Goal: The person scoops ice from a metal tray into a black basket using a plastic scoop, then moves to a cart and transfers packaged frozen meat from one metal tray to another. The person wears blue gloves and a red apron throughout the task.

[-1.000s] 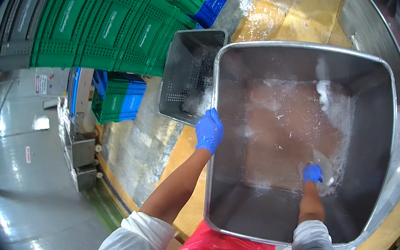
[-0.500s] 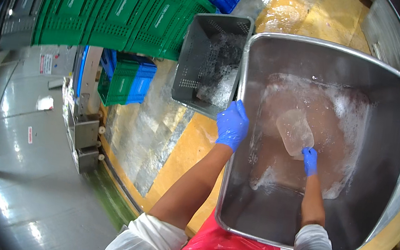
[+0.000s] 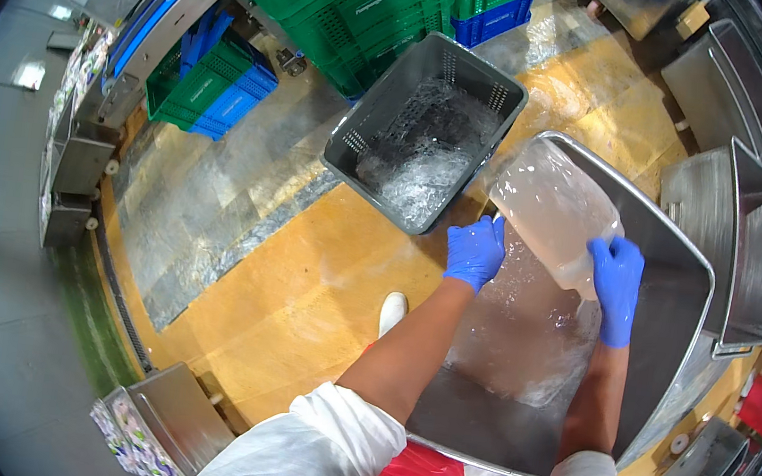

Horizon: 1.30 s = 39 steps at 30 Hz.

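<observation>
Our blue-gloved right hand is clenched on the translucent boxy plastic scoop at its 4 o'clock end. Our blue-gloved left hand is curled by its 8 o'clock corner (grasping scoop or tub rim, we can't tell). Scoop's over the 11 o'clock part of our deep grey metal tub, above cloudy brownish liquid. Perforated dark-grey plastic crate at tub's 10 o'clock; stacked green plastic crates beyond, at 11.
</observation>
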Tool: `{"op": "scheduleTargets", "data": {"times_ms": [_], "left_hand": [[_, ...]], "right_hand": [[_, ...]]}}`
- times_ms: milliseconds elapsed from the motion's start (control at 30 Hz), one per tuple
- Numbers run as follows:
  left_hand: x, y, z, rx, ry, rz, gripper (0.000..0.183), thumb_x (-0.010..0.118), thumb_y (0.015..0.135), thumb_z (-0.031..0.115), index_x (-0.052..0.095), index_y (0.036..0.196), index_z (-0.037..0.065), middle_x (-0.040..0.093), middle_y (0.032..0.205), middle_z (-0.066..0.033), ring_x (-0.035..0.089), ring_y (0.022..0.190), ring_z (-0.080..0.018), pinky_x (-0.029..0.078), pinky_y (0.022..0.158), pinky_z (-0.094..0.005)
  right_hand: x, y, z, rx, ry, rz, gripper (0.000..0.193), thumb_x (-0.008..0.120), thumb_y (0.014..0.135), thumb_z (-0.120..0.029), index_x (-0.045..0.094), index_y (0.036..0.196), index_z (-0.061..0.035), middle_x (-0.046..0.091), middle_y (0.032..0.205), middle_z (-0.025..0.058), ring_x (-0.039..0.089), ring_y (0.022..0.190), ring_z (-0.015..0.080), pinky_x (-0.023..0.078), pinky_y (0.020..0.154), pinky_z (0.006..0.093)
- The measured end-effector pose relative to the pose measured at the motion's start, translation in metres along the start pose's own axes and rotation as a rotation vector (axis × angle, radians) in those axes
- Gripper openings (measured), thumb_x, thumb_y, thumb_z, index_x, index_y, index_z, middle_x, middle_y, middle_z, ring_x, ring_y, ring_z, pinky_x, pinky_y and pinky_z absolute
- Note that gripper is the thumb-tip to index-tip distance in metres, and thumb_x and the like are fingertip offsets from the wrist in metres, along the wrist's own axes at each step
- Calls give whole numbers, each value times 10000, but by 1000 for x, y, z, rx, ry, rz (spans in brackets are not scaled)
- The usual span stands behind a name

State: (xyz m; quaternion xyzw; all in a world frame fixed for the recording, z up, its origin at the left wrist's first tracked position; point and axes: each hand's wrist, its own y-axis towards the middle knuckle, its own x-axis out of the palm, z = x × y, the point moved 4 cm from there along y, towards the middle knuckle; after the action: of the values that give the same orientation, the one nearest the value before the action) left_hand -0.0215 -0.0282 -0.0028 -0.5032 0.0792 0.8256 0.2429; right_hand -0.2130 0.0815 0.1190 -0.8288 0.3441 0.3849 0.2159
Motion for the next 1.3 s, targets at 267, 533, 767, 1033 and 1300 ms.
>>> {"op": "scheduleTargets", "data": {"times_ms": [267, 533, 767, 1033, 1300], "left_hand": [[-4, -4, -5, -22, -4, 21, 373, 387, 981, 310, 590, 779, 71, 647, 662, -171, 621, 588, -360, 413, 637, -474], [3, -2, -3, 5, 105, 54, 368, 390, 977, 308, 588, 788, 62, 635, 649, -184, 631, 605, -367, 418, 621, -499], [4, 1, 8, -16, 237, 18, 390, 351, 988, 299, 599, 832, 42, 636, 696, -236, 631, 666, -423, 467, 688, -533], [-1, -7, 4, -93, 272, 9, 437, 326, 1000, 321, 610, 894, 7, 637, 774, -286, 613, 748, -479, 464, 703, -565], [-2, -6, 5, -69, 295, 43, 426, 330, 998, 314, 608, 903, 6, 633, 772, -290, 610, 742, -482, 468, 689, -557]], "right_hand": [[-5, 48, -135, -331, -417, 167, 443, 659, 708, -429, 625, 625, 5, 606, 658, 222, 601, 631, 393, 432, 617, 477], [-56, 49, -134, -430, -537, 249, 499, 687, 721, -518, 668, 733, -19, 648, 708, 176, 624, 701, 350, 385, 786, 444], [-15, -43, 192, 211, -331, -53, 517, 728, 732, -514, 659, 859, -17, 666, 824, 206, 643, 803, 365, 484, 715, 452], [160, -221, 423, 996, -546, -384, 376, 664, 837, -351, 682, 1071, -58, 686, 991, 179, 645, 941, 443, 497, 913, 532], [323, -143, 397, 799, -143, -265, 353, 596, 797, -313, 696, 887, 13, 681, 942, 229, 655, 923, 365, 523, 776, 447]]}}
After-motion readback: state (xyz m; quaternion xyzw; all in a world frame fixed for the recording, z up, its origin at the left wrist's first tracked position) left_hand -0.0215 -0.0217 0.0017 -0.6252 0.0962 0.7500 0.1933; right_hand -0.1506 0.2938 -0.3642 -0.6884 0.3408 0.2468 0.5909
